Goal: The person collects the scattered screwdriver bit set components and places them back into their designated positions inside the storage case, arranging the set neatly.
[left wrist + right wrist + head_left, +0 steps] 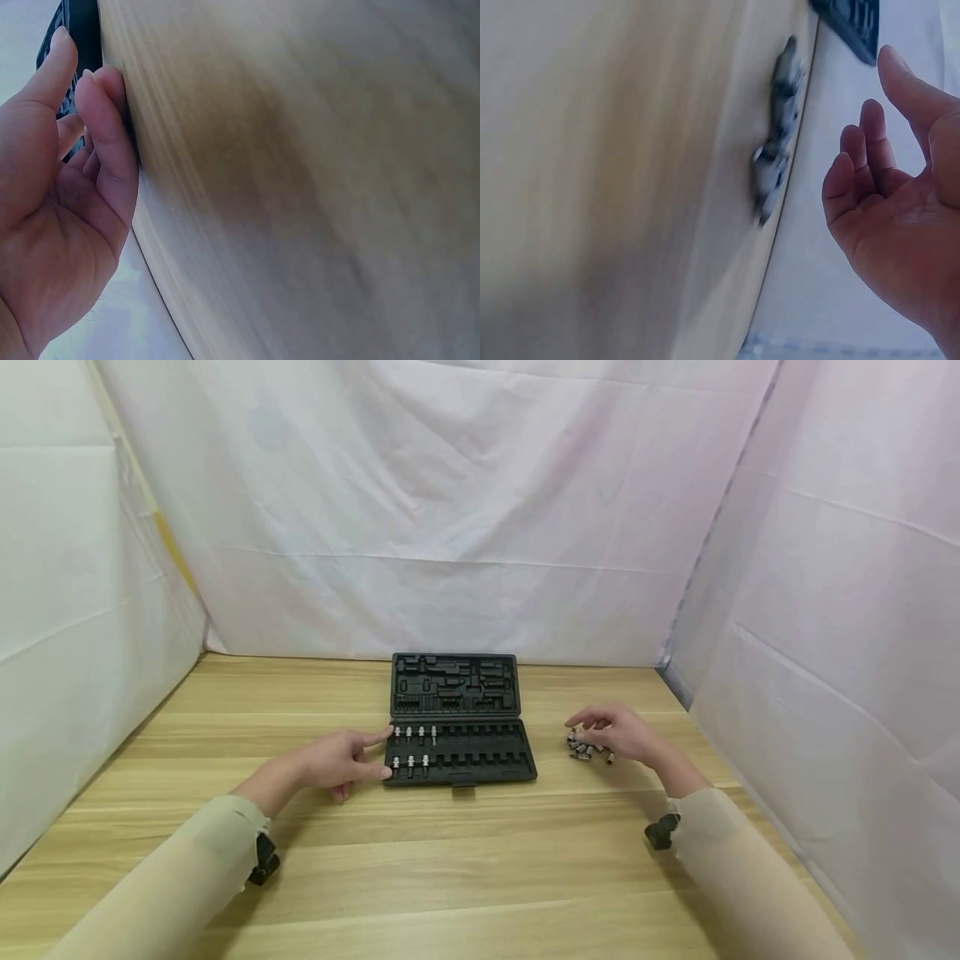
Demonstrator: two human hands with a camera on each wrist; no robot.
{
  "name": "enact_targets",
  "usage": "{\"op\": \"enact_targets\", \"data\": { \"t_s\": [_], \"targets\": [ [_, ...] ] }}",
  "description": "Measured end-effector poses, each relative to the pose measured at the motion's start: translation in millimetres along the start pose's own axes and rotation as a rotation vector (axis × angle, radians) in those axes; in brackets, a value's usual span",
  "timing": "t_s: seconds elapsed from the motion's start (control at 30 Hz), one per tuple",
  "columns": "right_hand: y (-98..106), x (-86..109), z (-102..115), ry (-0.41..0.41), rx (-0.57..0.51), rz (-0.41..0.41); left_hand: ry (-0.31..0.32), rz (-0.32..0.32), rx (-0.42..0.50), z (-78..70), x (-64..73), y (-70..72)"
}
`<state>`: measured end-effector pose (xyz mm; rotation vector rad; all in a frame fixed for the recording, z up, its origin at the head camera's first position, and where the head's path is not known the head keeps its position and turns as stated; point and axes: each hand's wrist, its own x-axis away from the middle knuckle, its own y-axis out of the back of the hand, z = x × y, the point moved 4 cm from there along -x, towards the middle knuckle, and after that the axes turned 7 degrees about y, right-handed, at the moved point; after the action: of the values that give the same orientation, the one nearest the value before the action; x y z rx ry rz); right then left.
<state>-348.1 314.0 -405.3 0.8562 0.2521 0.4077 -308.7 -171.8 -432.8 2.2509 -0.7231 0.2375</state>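
Observation:
A black plastic case lies unfolded on the table, its moulded lid at the back. Several silver-and-black bit sockets sit in two rows at the left of its front half. My left hand touches the case's left side, thumb at the front corner and index finger stretched farther back; the other fingers bend loosely. Right of the case, a small pile of loose bit sockets lies on the wood. Above this pile hovers my right hand, palm and separated fingers showing in the right wrist view with nothing between them.
The wooden table reaches back to a white cloth wall. More white cloth hangs at the left and right sides. Slots run along the right part of the case's front half. Each sleeve has a black wrist mount.

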Motion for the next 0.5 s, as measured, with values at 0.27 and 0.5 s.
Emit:
{"op": "enact_targets", "data": {
  "t_s": [0.27,0.5],
  "targets": [
    [12,25.2,-24,-0.029,0.023,0.063,0.001,-0.005,0.021,-2.4,1.3,0.5],
    [21,37.0,-31,-0.013,0.066,0.107,0.008,-0.013,0.019,-1.4,1.3,0.5]
  ]
}}
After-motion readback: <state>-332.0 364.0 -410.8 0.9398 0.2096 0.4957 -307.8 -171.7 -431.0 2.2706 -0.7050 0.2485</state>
